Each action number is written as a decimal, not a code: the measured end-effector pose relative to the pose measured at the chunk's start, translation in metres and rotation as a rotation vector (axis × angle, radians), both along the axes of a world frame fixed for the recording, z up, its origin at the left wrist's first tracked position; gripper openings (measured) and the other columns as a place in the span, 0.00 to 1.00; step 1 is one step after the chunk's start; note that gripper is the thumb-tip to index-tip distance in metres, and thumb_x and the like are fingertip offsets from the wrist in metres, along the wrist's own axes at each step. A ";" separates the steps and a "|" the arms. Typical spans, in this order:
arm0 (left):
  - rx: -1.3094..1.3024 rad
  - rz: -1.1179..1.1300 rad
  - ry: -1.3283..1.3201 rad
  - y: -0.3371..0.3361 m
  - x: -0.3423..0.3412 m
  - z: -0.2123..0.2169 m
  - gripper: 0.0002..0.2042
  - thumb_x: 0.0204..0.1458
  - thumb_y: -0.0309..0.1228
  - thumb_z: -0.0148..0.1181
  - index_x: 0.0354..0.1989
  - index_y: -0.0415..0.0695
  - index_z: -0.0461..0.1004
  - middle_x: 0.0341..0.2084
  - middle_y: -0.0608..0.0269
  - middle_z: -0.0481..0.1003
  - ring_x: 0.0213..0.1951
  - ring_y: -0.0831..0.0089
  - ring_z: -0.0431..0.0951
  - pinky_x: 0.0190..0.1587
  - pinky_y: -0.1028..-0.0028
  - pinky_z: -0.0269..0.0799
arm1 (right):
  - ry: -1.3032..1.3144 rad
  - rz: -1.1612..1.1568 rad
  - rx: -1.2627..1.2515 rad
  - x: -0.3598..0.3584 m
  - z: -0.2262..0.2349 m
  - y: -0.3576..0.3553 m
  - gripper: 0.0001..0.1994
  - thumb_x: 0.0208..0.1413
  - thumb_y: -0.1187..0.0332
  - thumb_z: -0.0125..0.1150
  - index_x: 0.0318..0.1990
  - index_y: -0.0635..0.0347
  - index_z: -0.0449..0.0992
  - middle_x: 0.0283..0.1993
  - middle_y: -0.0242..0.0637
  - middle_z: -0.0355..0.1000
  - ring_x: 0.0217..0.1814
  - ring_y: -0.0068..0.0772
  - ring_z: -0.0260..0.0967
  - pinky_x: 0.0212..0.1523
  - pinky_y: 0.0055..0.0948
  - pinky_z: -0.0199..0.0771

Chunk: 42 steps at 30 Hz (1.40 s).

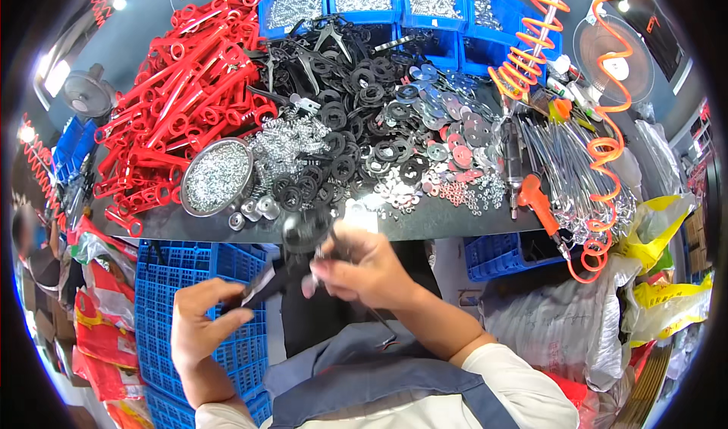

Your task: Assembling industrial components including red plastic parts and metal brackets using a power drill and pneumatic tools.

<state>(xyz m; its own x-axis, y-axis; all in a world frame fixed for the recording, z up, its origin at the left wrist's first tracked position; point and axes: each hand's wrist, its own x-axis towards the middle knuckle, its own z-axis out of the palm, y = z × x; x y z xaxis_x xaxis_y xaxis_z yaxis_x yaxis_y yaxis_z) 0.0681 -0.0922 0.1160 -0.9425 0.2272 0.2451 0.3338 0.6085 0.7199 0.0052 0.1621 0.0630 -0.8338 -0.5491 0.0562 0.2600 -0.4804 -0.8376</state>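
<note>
Just in front of the table edge I hold a black assembly with a round end (305, 232), smeared by motion. My left hand (203, 315) pinches its lower left end, where a silvery strip (259, 285) shows. My right hand (368, 270) is closed beside the round end, its fingers curled around a thin dark rod (383, 321) that slants down toward my lap. Whether the rod joins the black assembly is hidden by my fingers. Nearest on the table are several small metal cups (265, 208) and loose black rings (290, 195).
Red ringed handles (182, 88) heap at left beside a metal bowl of small parts (218, 176). Springs (284, 141), discs (455, 118) and blue bins (364, 1) fill the middle and back. An orange-gripped air tool (537, 201) and metal rods (569, 156) lie right. Blue crates (174, 292) stand below.
</note>
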 end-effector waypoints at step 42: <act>0.607 -0.261 0.052 0.083 -0.043 -0.030 0.08 0.44 0.20 0.59 0.34 0.40 0.77 0.34 0.60 0.71 0.38 0.69 0.72 0.43 0.71 0.66 | 1.204 -0.445 0.376 -0.038 -0.001 0.038 0.10 0.45 0.76 0.66 0.38 0.64 0.78 0.33 0.35 0.71 0.30 0.29 0.69 0.32 0.25 0.68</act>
